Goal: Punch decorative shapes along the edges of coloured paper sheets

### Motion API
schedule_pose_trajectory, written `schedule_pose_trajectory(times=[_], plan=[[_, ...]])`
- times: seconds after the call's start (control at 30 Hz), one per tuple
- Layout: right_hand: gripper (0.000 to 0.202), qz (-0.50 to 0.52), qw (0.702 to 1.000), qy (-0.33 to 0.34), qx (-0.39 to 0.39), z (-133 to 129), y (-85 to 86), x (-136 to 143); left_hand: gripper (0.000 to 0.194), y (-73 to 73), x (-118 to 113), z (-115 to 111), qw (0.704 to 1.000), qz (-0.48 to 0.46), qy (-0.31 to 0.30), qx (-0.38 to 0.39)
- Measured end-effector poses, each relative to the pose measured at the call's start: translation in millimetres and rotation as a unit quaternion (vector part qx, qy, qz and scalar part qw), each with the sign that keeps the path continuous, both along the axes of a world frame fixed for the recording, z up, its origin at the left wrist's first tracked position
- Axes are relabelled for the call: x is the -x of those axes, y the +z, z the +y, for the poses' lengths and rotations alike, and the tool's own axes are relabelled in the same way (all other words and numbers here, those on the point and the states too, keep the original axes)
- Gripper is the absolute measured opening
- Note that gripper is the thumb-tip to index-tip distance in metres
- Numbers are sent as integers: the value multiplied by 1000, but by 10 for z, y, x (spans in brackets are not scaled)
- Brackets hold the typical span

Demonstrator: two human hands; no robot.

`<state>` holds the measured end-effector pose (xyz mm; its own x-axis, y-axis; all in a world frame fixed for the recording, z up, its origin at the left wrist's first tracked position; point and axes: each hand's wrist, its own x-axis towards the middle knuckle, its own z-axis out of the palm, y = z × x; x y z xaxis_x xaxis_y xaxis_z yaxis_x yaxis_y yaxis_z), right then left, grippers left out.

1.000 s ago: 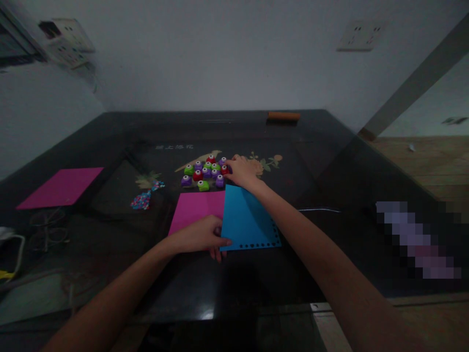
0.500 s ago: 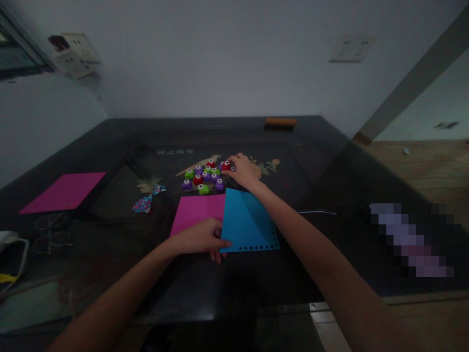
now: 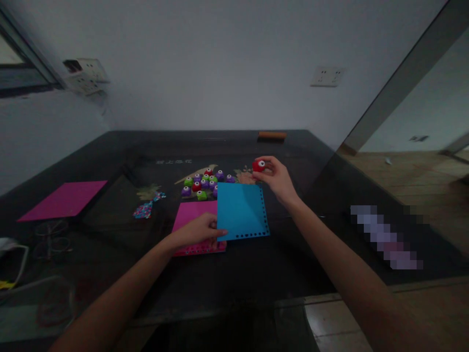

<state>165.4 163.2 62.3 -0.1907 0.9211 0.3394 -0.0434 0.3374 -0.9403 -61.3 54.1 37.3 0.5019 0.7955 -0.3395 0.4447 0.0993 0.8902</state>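
Newly lifted, a red craft punch [image 3: 258,166] fills the right hand [image 3: 281,181] beyond the blue paper [image 3: 242,211] that the left hand [image 3: 199,230] pinches, so both are held.

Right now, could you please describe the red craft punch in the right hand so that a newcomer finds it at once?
Over the dark table, find the blue sheet with holes along two edges. Just above its upper right corner in view, the right hand grips the red craft punch. Unlike the clustered red, green and purple punches, it alone is held.
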Motion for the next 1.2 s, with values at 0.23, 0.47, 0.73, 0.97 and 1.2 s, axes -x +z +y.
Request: schedule_pose_trajectory(times=[0.23,0.47,0.73,0.97,1.2], plan=[[47,80,991,-30,107,-497,-191,-356,29,-59,83,182,985,-7,141,-96],[33,153,961,22,227,-687,-326,-225,25,-108,-320,206,946,-134,285,-83],[30,173,922,72,339,-896,-391,-51,30,-128,-579,4,947,-127,291,-47],[26,162,910,91,371,-969,-369,-1,30,-101,-504,6,950,-78,300,-35],[25,163,910,96,368,-994,-390,27,24,-104,-504,-6,954,-66,286,-61]])
